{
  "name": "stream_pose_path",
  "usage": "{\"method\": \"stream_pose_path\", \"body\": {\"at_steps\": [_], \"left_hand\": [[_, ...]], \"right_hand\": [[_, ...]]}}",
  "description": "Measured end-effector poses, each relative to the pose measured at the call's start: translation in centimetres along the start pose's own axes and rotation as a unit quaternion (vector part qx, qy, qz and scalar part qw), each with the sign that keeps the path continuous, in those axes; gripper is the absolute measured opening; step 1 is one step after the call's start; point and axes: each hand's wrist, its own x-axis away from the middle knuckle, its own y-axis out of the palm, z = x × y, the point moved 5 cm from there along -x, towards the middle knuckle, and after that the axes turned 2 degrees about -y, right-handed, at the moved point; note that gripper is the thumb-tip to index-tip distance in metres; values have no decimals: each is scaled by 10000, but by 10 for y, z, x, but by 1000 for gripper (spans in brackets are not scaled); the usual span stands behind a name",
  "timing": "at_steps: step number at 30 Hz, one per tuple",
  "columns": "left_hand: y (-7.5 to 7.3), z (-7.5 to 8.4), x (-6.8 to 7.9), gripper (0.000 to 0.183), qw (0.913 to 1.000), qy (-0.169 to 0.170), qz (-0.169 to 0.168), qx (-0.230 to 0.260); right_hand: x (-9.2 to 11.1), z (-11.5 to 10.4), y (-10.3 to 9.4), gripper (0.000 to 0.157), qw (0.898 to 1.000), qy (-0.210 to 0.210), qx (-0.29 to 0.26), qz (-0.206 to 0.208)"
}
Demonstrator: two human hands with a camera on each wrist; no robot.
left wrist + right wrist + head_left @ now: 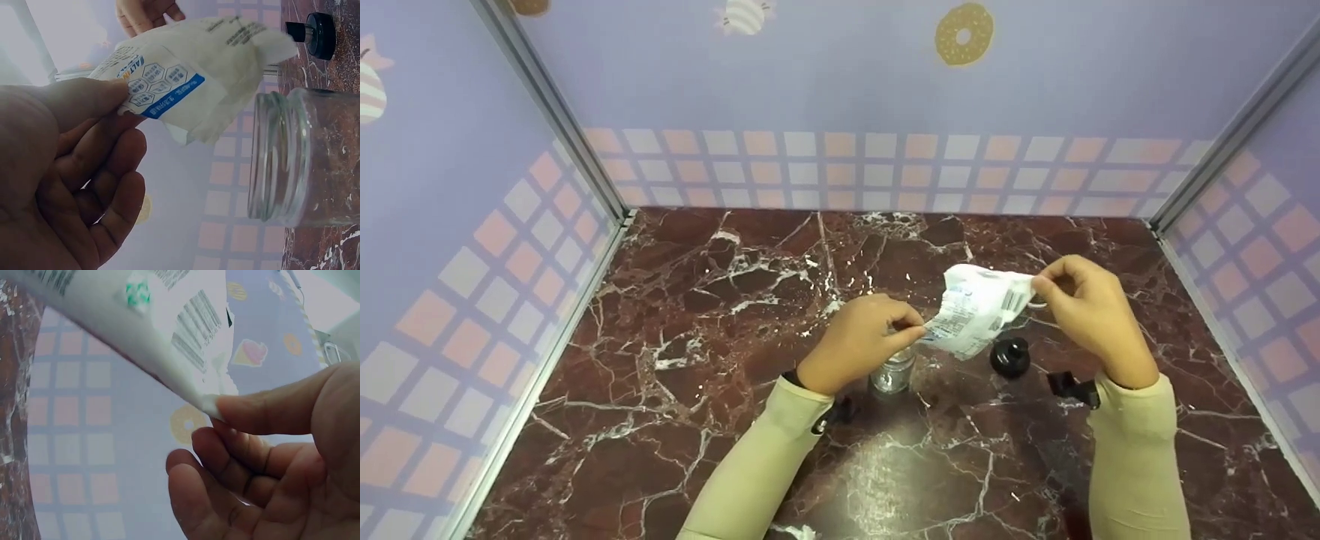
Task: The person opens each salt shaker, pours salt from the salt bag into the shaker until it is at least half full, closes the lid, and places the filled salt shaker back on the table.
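A limp white packet (976,309) with blue and black print and a barcode hangs above the table, stretched between both hands. My left hand (864,339) pinches its left corner between thumb and forefinger; in the left wrist view the other fingers curl loosely below. At the opposite corner my right hand (1086,311) pinches the packet, and the right wrist view shows thumb and fingertip on the white edge (212,406). Below and beside the left hand stands a clear glass jar (304,160), its threaded mouth uncovered. The jar is partly hidden by that hand in the head view.
A round black knobbed piece (1009,358) lies on the dark red marbled table (675,450), right of the jar. Small white bits (851,281) are scattered behind the left hand. Patterned lilac panels (840,90) enclose the back and sides.
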Motion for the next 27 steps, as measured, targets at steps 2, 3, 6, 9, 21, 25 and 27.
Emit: {"method": "stream_pose_path", "body": {"at_steps": [2, 3, 6, 9, 21, 25, 27], "left_hand": [[-1, 0, -1, 13, 10000, -49, 41, 51], [-1, -1, -1, 13, 9999, -74, 53, 90], [-1, -1, -2, 13, 9997, -125, 64, 192], [0, -3, -2, 14, 9995, -172, 52, 262], [-1, -5, 0, 13, 9997, -140, 82, 164], [-2, -5, 0, 12, 9999, -129, 69, 58], [-3, -5, 0, 12, 9999, -119, 65, 9]], "right_hand": [[-2, -2, -1, 17, 9997, -8, -122, 223], [-2, -3, -1, 17, 9993, 13, -189, 313], [-2, -2, 1, 16, 9985, 79, -288, 456], [-1, 0, 3, 17, 9979, 59, -310, 558], [2, -9, -3, 15, 9856, -361, -826, 1429], [0, -12, -2, 13, 9827, -422, -920, 1550], [0, -14, -1, 13, 9817, -445, -944, 1593]]}}
